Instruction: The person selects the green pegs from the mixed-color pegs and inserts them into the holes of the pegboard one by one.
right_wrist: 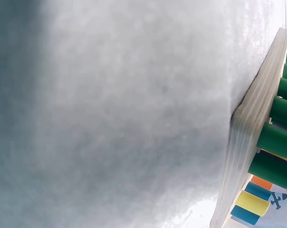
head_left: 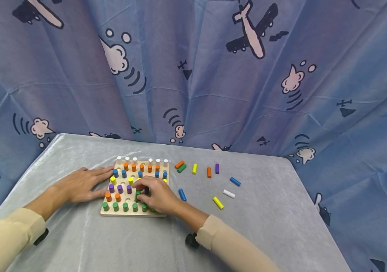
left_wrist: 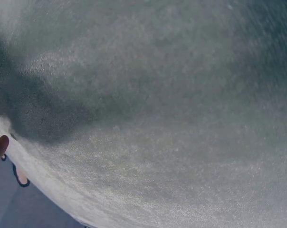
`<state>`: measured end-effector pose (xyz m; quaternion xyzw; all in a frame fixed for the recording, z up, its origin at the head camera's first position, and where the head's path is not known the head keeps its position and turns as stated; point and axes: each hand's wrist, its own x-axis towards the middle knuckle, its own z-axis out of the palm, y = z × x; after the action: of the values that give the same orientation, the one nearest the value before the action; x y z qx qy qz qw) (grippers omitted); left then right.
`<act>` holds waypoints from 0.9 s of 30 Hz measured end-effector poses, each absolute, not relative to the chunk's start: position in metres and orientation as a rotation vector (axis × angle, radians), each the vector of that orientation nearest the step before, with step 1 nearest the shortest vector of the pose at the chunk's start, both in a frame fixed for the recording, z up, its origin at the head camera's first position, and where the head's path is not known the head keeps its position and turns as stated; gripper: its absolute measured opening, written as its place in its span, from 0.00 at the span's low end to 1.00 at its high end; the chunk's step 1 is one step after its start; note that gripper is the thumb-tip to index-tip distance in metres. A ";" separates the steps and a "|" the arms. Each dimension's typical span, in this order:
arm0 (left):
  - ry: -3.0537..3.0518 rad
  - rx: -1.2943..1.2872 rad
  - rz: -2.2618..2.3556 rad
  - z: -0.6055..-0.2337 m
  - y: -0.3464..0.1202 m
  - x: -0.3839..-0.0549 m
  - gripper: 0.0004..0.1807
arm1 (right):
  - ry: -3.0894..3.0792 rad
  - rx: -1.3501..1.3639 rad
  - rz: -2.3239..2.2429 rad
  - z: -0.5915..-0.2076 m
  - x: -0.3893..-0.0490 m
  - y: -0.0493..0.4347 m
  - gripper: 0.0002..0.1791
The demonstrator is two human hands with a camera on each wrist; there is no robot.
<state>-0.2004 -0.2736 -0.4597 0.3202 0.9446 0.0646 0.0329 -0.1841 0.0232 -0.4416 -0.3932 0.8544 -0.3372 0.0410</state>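
A wooden pegboard (head_left: 132,215) lies on the table, with rows of white, orange, blue, yellow, purple and green pegs standing in it. My right hand (head_left: 159,194) reaches over the board and pinches a green peg (head_left: 137,195) between thumb and finger, behind the front row of green pegs (head_left: 125,206). Flat on the cloth, my left hand (head_left: 81,184) has its fingers extended, fingertips right at the board's left edge. In the right wrist view, the board's side (right_wrist: 248,123) shows at the right with several green pegs (right_wrist: 276,140). One fingertip shows in the left wrist view.
Loose pegs lie right of the board, among them a blue peg (head_left: 182,194) near my right wrist, a white peg (head_left: 228,193), a yellow peg (head_left: 218,203) and a purple peg (head_left: 217,168). A grey cloth (head_left: 264,226) covers the table; a blue patterned curtain (head_left: 207,105) hangs behind.
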 end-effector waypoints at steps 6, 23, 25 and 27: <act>2.903 0.979 0.198 -0.459 -0.274 -0.200 0.41 | 2.634 -1.199 -1.013 -0.445 -0.185 0.022 0.16; 2.895 0.973 0.213 -0.458 -0.274 -0.200 0.41 | 2.633 -1.151 -1.009 -0.443 -0.184 0.020 0.16; 2.898 0.981 0.211 -0.459 -0.274 -0.200 0.41 | 2.636 -1.147 -1.010 -0.443 -0.184 0.020 0.16; 2.898 0.983 0.210 -0.459 -0.274 -0.200 0.41 | 2.640 -1.144 -1.007 -0.444 -0.184 0.020 0.16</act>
<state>-0.2001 -0.2743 -0.4590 0.3201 0.9442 0.0684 0.0370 -0.1842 0.0197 -0.4436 -0.3748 0.8652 -0.3299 0.0467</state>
